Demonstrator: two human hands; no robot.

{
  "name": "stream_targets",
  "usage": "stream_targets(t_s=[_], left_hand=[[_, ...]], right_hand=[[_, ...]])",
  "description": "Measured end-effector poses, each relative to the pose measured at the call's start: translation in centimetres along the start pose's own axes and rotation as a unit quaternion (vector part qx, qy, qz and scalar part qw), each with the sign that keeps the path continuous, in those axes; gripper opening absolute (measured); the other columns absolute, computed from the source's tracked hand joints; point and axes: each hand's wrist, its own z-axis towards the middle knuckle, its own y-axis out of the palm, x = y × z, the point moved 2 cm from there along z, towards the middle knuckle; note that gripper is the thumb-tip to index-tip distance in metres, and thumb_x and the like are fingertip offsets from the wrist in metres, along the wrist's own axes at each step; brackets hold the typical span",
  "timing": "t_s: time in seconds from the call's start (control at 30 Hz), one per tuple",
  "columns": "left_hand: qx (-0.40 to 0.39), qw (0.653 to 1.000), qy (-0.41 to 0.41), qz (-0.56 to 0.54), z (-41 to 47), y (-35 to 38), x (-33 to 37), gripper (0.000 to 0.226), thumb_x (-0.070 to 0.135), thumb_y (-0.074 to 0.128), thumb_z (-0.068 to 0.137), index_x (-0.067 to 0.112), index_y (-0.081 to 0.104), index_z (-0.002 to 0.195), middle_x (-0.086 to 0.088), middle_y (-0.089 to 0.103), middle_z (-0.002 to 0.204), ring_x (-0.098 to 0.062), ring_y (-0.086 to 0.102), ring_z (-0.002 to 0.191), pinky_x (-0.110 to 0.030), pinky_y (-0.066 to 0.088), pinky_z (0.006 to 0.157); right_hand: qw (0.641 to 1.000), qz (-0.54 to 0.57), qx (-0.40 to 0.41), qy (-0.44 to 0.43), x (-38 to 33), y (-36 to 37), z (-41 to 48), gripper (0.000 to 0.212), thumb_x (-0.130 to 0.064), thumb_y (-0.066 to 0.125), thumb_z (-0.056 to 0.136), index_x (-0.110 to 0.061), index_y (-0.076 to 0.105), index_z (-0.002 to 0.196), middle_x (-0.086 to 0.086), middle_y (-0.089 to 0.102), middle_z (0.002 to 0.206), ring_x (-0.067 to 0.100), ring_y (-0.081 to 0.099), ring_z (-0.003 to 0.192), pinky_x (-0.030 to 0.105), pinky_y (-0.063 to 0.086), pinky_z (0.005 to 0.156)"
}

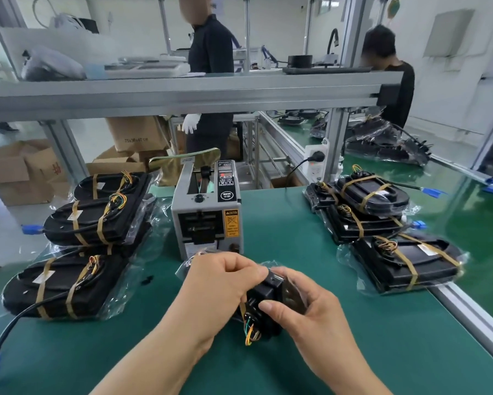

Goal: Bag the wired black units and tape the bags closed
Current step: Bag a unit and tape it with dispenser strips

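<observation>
Risk: loose wires (250, 334) snagging on bag (271, 264) mouth w/ black unit (263, 295) seemingly part-in, tearing film. L hand (225, 277) curled, gripping unit's top thru bag; R hand (305, 309) curled round its near side, thumb on front. Unit betw. both hands, above counter (367, 346), tape dispenser (206, 212) just beyond.

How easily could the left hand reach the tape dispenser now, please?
Probably yes: the tape dispenser stands just beyond the left hand, only bag film between, though it grips the black unit.
</observation>
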Motion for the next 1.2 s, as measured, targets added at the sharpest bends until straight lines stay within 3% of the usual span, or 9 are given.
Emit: stream_targets(t_s=[0.1, 0.23, 0.37, 0.57, 0.77, 1.07, 1.2], left_hand=[[0.010, 1.000, 0.008, 0.022, 0.0, 0.5, -0.2, 0.017, 0.015, 0.073, 0.084, 0.011, 0.071, 0.067, 0.011, 0.056, 0.044, 0.001, 0.047, 0.039, -0.011, 0.041, 0.044], [0.033, 0.999, 0.005, 0.041, 0.1, 0.6, -0.4, 0.016, 0.018, 0.075, 0.082, 0.013, 0.074, 0.067, 0.002, 0.074, 0.068, -0.003, 0.062, 0.055, -0.015, 0.049, 0.053], [0.039, 0.999, -0.008, 0.018, -0.1, 0.8, -0.3, 0.016, 0.015, 0.075, 0.081, 0.014, 0.075, 0.065, 0.001, 0.075, 0.070, -0.002, 0.064, 0.057, -0.014, 0.050, 0.055], [0.065, 0.996, -0.007, 0.066, -0.5, 1.2, -0.5, 0.008, 0.039, 0.072, 0.070, 0.032, 0.075, 0.070, 0.011, 0.074, 0.069, -0.010, 0.069, 0.065, -0.036, 0.059, 0.074], [0.080, 0.991, -0.001, 0.106, -0.8, 1.4, -0.5, 0.016, 0.046, 0.062, 0.062, 0.037, 0.072, 0.070, 0.019, 0.071, 0.067, -0.001, 0.064, 0.057, -0.030, 0.058, 0.065], [0.087, 0.985, 0.013, 0.149, -0.4, 1.5, -1.0, 0.004, 0.035, 0.068, 0.073, 0.039, 0.069, 0.073, 0.021, 0.069, 0.066, 0.007, 0.059, 0.054, -0.007, 0.038, 0.042], [0.079, 0.990, 0.016, 0.114, -0.1, 1.3, -1.2, 0.008, 0.031, 0.070, 0.077, 0.033, 0.071, 0.070, 0.016, 0.071, 0.067, 0.001, 0.062, 0.056, -0.024, 0.052, 0.059]], right_hand=[[1.000, 0.009, -0.007, 0.000, -0.1, 0.0, 0.0, 0.041, -0.005, 0.079, 0.079, -0.037, 0.073, 0.105, -0.005, 0.077, 0.100, 0.011, 0.072, 0.095, 0.014, 0.052, 0.079], [1.000, 0.016, -0.006, -0.002, 0.0, 0.0, 0.0, 0.041, -0.004, 0.079, 0.080, -0.036, 0.073, 0.105, -0.005, 0.077, 0.101, 0.011, 0.072, 0.095, 0.013, 0.052, 0.079], [1.000, 0.025, -0.001, -0.003, 0.0, 0.0, -0.1, 0.043, -0.002, 0.078, 0.080, -0.037, 0.073, 0.105, -0.006, 0.077, 0.099, 0.008, 0.072, 0.093, 0.014, 0.052, 0.079], [0.999, 0.032, 0.001, -0.004, 0.0, 0.1, -0.2, 0.045, 0.001, 0.077, 0.079, -0.038, 0.073, 0.102, -0.005, 0.077, 0.097, 0.006, 0.072, 0.090, 0.013, 0.051, 0.077], [1.000, 0.020, 0.003, -0.007, 0.0, 0.1, -0.2, 0.047, -0.003, 0.080, 0.079, -0.043, 0.072, 0.102, -0.009, 0.077, 0.099, 0.006, 0.072, 0.093, 0.013, 0.052, 0.078], [1.000, 0.003, 0.003, -0.008, 0.0, -0.1, -0.1, 0.038, -0.005, 0.082, 0.077, -0.031, 0.075, 0.103, -0.006, 0.077, 0.094, 0.008, 0.072, 0.089, 0.013, 0.053, 0.075], [1.000, 0.013, -0.004, -0.001, 0.1, -0.2, -0.1, 0.037, -0.005, 0.081, 0.078, -0.026, 0.074, 0.106, -0.009, 0.077, 0.096, 0.004, 0.072, 0.091, 0.012, 0.052, 0.078]])
